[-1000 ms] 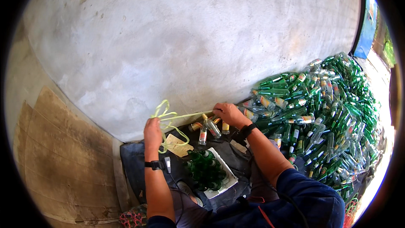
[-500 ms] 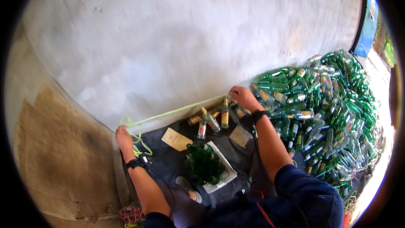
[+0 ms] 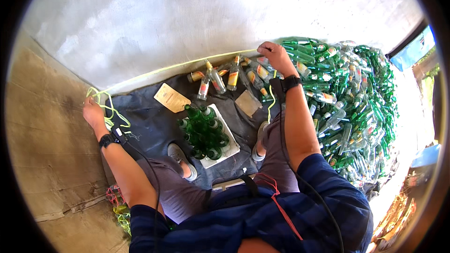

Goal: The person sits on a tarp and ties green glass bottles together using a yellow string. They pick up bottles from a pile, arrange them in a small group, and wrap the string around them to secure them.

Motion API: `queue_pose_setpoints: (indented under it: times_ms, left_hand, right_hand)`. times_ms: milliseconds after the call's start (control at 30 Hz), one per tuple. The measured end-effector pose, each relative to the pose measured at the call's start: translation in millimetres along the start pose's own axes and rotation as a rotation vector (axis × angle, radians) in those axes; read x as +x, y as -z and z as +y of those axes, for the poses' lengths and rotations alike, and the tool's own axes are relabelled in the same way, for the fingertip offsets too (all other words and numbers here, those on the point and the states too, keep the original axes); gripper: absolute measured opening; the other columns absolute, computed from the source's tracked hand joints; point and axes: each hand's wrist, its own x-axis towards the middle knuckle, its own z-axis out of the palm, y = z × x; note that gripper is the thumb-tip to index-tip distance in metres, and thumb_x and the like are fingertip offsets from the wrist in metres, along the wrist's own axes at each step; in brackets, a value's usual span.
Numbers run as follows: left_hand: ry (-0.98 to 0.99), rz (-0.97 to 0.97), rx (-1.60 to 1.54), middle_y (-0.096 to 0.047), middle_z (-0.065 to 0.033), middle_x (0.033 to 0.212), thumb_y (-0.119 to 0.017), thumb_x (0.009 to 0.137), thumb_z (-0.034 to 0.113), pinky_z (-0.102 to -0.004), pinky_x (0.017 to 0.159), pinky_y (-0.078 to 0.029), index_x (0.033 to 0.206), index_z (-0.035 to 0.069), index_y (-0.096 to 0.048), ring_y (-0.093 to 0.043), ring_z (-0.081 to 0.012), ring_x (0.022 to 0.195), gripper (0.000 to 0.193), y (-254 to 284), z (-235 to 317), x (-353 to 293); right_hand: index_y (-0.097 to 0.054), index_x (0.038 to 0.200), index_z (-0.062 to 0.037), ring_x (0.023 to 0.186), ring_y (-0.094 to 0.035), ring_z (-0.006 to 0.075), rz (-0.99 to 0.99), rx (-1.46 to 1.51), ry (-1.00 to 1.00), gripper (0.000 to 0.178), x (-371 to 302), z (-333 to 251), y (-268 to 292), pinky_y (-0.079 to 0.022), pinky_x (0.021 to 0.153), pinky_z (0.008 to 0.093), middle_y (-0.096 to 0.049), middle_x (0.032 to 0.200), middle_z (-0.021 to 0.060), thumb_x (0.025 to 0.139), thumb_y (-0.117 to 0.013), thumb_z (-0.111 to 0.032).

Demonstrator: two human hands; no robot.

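Observation:
A yellow-green cord (image 3: pixel 187 61) is stretched between my hands, well apart. My left hand (image 3: pixel 93 112) is closed on it at the far left, with loose loops hanging beside the fingers. At the upper middle, my right hand (image 3: pixel 277 58) pinches the cord, and a free tail dangles below the wrist. Between my feet, several green bottles (image 3: pixel 206 133) stand bunched together on a white foam slab (image 3: pixel 230 149). Clear bottles with yellow and red labels (image 3: pixel 233 74) stand and lie along the wall, below the cord.
A large heap of green and clear bottles (image 3: pixel 351 98) fills the right side. Two flat cardboard pieces (image 3: pixel 171 97) lie on the dark ground sheet (image 3: pixel 140 107). A pale wall (image 3: pixel 187 14) rises in front; brown cardboard (image 3: pixel 47 126) covers the left. Tangled red and green netting (image 3: pixel 119 206) lies lower left.
My hands have spread farther apart, the left moving outward, and the cord between them is longer. A loose tail now shows below my right hand. The whole view has shifted downward.

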Motion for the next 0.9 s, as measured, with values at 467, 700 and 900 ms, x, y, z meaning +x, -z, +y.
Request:
queue_pose_setpoints:
  times_ms: [467, 700, 900]
  left_hand:
    - [-0.051, -0.544, -0.694, -0.065, -0.0018, 0.087, -0.057, 0.099, 0.019, -0.0268, 0.071, -0.048, 0.117, 0.007, -0.068, -0.057, -0.0096, 0.077, 0.025, 0.6, 161.3, -47.1]
    - [-0.397, -0.696, -0.834, -0.074, -0.0051, 0.098, -0.059, 0.101, 0.017, -0.0282, 0.083, -0.055, 0.115, 0.001, -0.069, -0.071, -0.0133, 0.093, 0.023, -5.5, 252.3, -103.9]
    - [-0.293, -0.863, -1.183, -0.066, -0.0042, 0.081, -0.051, 0.105, 0.021, -0.0278, 0.067, -0.051, 0.113, 0.0, -0.064, -0.062, -0.0103, 0.072, 0.026, 2.9, 296.5, -143.9]
  right_hand:
    - [-0.068, 0.094, -0.001, 0.076, -0.064, 0.0408, -0.212, -0.026, 0.327, 0.024, -31.6, -93.4, -106.9, -0.052, 0.069, 0.0432, -0.067, 0.083, 0.0219, 0.092, -0.064, -0.025]
    - [-0.071, 0.101, -0.0024, 0.074, -0.069, 0.0329, -0.208, 0.072, 0.337, 0.022, -43.8, -124.6, -145.7, -0.054, 0.069, 0.0376, -0.069, 0.084, 0.0194, 0.092, -0.069, -0.022]
    - [-0.072, 0.1, -0.0009, 0.065, -0.062, 0.0132, -0.146, 0.263, 0.297, 0.02, -41.8, -125.2, -150.8, -0.051, 0.062, 0.0308, -0.068, 0.073, 0.0103, 0.094, -0.07, -0.02]
